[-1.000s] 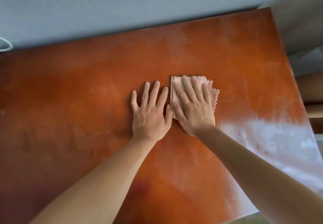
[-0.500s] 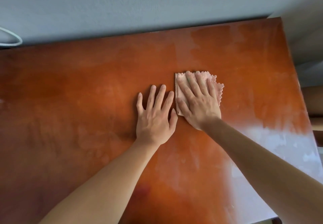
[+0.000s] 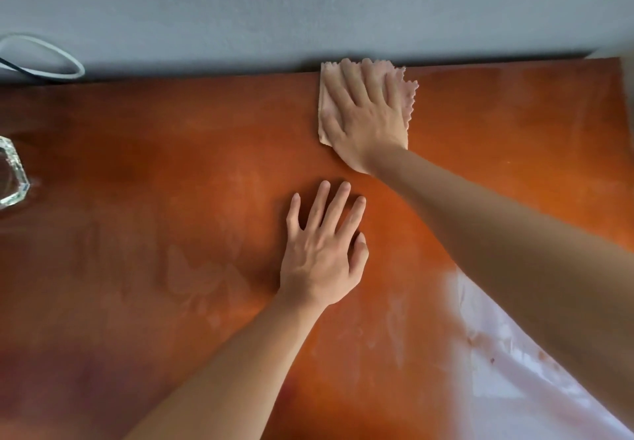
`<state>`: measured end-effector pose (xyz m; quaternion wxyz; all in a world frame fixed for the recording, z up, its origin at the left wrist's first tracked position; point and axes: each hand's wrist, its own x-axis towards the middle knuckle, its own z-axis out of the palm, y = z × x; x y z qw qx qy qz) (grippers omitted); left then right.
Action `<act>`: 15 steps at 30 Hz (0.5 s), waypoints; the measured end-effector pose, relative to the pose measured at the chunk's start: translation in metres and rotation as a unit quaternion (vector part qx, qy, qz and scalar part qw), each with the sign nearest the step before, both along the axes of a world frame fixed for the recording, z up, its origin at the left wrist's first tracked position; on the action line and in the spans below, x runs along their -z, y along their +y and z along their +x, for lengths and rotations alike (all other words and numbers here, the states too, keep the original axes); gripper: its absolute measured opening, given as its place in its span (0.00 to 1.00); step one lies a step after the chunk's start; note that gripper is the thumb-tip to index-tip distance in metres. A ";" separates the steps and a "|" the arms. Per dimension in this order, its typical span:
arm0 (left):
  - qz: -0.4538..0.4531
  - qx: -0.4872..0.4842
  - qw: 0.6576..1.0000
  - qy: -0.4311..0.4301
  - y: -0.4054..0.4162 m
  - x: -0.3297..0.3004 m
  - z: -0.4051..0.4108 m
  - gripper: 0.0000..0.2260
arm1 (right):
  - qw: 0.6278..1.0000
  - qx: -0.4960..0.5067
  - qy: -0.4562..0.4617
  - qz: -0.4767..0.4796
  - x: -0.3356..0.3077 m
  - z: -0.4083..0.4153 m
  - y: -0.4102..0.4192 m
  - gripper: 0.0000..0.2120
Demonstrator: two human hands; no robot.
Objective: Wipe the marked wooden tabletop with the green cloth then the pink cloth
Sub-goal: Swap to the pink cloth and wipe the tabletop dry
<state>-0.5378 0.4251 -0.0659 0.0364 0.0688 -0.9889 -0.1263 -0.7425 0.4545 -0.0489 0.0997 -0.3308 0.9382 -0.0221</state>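
While the pink cloth (image 3: 401, 96) lies flat at the far edge of the wooden tabletop (image 3: 171, 199), right up against the gray wall (image 3: 308, 4), the right hand (image 3: 365, 120) presses down on it with all its fingers straight and spread. The cloth sits under that hand, so it has no more table to go forward on. I think the next wipe must pull back toward the person or slide to 1 side along the edge. Only the right hand touches the cloth. The left hand (image 3: 322, 251) rests flat on the bare wood, nearer the person and a little to the left, fingers straight, holding nothing. It looks like it props the body up. No green cloth is in view, so I guess the pink cloth part of the job is under way. At the far left edge sits a clear glass thing (image 3: 12, 175), and a white cord (image 3: 44, 59) loops behind the table. A white patch (image 3: 514, 371) shows at the near right. 1 second ago the cloth and right hand were beside the left hand, near the middle of the table. Now they have pushed away to the far edge, and the left hand has stayed flat on the wood.
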 end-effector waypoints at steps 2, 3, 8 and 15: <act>0.002 -0.003 1.000 0.003 0.001 -0.001 0.000 0.23 | 1.000 -0.027 -0.001 -0.007 0.000 0.001 -0.012 0.30; 0.002 -0.005 1.000 0.003 0.001 -0.001 0.000 0.23 | 0.999 -0.035 0.002 -0.010 0.000 0.001 -0.014 0.30; -0.002 -0.008 1.000 0.005 0.001 -0.003 -0.001 0.23 | 0.999 -0.047 0.009 -0.018 0.001 -0.001 -0.010 0.31; -0.017 -0.008 1.000 -0.013 0.004 -0.006 -0.003 0.22 | 0.999 -0.036 0.004 -0.010 -0.002 -0.023 0.042 0.31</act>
